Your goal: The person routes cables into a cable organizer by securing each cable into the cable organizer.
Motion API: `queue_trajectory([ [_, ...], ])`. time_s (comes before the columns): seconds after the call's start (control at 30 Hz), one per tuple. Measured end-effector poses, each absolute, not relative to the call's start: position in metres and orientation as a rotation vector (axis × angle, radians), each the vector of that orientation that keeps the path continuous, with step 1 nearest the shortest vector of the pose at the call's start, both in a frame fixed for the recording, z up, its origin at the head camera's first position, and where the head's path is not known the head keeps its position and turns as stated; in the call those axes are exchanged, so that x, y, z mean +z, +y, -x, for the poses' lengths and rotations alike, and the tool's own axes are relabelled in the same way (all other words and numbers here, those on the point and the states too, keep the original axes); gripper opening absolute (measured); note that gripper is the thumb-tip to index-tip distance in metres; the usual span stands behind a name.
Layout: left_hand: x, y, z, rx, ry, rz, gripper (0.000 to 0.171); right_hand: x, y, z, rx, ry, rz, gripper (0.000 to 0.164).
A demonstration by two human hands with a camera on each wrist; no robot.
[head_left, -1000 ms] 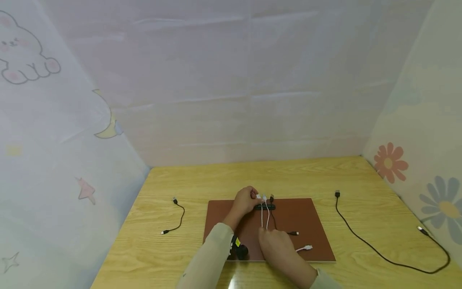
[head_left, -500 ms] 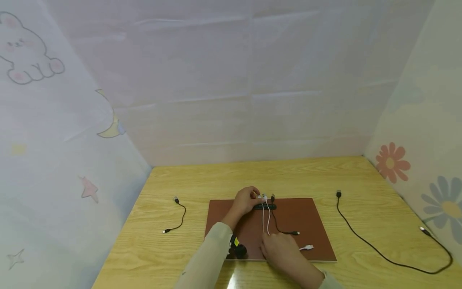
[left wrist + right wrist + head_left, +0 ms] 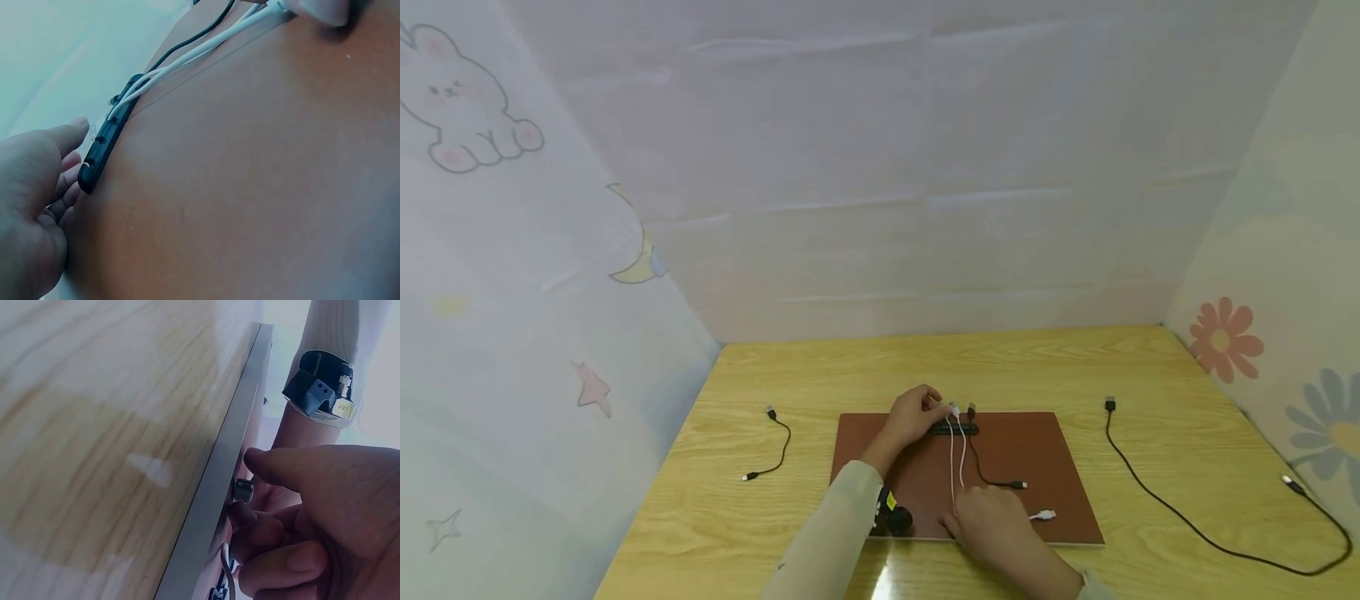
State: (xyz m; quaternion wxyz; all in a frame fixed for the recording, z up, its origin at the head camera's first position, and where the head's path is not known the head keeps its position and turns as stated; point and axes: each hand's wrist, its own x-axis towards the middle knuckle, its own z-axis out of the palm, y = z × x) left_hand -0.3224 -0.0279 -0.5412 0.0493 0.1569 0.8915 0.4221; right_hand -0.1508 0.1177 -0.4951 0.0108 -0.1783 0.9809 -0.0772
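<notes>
In the head view, my left hand is at the left end of a black cable clip strip, thumb and forefinger around the plug end of a white USB cable; the thumb mostly hides that plug. My right hand is near the front edge of the brown board, pinching the cable's other end. Its metal plug shows between thumb and forefinger in the right wrist view. A second white cable and a short black cable run from the strip across the board.
The brown board lies on a wood-grain table. A short black cable lies to the left and a longer black cable to the right. A white plug rests beside the right hand. A small black camera is on the left wrist.
My right hand has moved slightly to the right and toward me, with the white cable drawn along. My left hand stays at the strip, its thumb now covering more of the plug.
</notes>
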Motion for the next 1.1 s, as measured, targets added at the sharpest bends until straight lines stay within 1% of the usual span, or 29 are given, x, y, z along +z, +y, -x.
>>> queue_trajectory([
  [0.13, -0.539, -0.028, 0.322, 1.313, 2.714, -0.496, 0.035, -0.495, 0.119, 0.150, -0.268, 3.067, 0.546, 0.043],
  [0.43, -0.539, -0.027, 0.323, 1.334, 2.699, -0.495, 0.032, -0.494, 0.121, 0.152, -0.308, 3.054, 0.524, 0.040],
  [0.63, -0.539, -0.040, 0.322, 1.353, 2.690, -0.507, 0.031, -0.497, 0.118, 0.151, -0.322, 2.953, 0.481, 0.038],
  [0.73, -0.532, -0.059, 0.319, 1.302, 2.745, -0.522, 0.031, -0.498, 0.115, 0.147, -0.314, 2.955, 0.500, 0.038],
  [0.87, -0.511, -0.098, 0.319, 1.208, 2.886, -0.503, 0.030, -0.499, 0.113, 0.144, -0.267, 3.032, 0.558, 0.038],
  [1.0, -0.492, -0.149, 0.320, 0.981, 3.093, -0.381, 0.028, -0.498, 0.111, 0.145, -0.256, 3.049, 0.575, 0.035],
  [1.1, -0.483, -0.191, 0.316, 0.781, 3.183, -0.231, 0.031, -0.498, 0.110, 0.144, -0.273, 3.035, 0.570, 0.033],
])
